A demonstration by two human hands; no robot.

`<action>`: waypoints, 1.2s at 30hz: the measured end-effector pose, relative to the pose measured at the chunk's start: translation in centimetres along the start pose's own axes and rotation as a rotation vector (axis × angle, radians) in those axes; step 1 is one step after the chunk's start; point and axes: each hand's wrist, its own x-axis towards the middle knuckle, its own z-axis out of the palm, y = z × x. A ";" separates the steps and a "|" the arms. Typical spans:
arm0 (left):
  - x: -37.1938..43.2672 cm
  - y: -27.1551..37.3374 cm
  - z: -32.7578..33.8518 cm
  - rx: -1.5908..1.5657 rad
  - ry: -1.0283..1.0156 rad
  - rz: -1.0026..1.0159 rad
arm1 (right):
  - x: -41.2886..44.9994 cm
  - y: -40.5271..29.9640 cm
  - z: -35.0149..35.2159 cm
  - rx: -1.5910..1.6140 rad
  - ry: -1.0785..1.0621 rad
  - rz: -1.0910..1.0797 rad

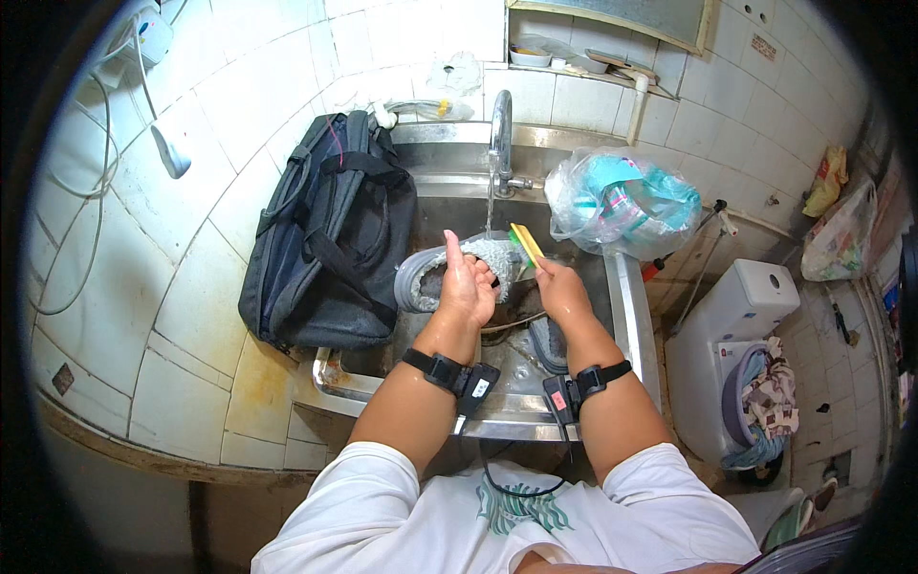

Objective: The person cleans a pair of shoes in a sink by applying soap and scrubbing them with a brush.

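My left hand (466, 287) grips a grey fleece-lined slipper (410, 283) above the basin of a stainless steel sink (631, 308), thumb pointing up. Between the fingers of my right hand (564, 288) is a yellow scrubbing brush (528, 242); its green bristles face the slipper's fluffy edge at the right. A thin stream of water (490, 208) runs from the chrome faucet (503, 133) onto the slipper. Lower in the basin lies a second grey slipper (549, 346), partly hidden behind my right forearm.
A dark fabric bag (326, 244) rests over the sink's left side. On the right rim sits a clear plastic bag (624, 204) with turquoise packages inside. Farther right stands a white washing machine (717, 359), a purple basin of clothes (735, 402) against it. A wall shelf (545, 68) holds small dishes.
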 end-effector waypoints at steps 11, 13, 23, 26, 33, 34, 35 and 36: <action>-0.8 0.4 0.3 -0.050 0.033 0.012 | -2.4 -2.9 0.9 0.273 -0.080 -0.405; -0.9 0.5 0.8 -0.036 0.020 0.003 | -2.4 -3.1 0.6 0.115 -0.040 -0.298; -0.4 -0.4 1.0 0.015 -0.047 -0.018 | 0.5 1.1 0.2 0.090 0.047 -0.121; -0.2 0.2 0.1 0.082 -0.001 0.007 | -0.9 -1.9 -0.2 0.077 0.000 -0.190; -0.3 0.2 0.3 -0.002 0.000 0.022 | -4.6 -6.5 -1.2 -0.076 -0.058 -0.256; -2.0 0.5 2.2 -0.005 0.046 0.042 | -4.6 -5.9 -0.8 0.001 -0.038 -0.316; -0.9 -0.1 2.2 -0.078 0.042 0.105 | -4.5 -5.5 -0.7 -0.001 -0.032 -0.308; -1.0 0.0 2.0 -0.070 0.035 0.116 | -4.6 -5.8 -0.4 0.019 -0.032 -0.319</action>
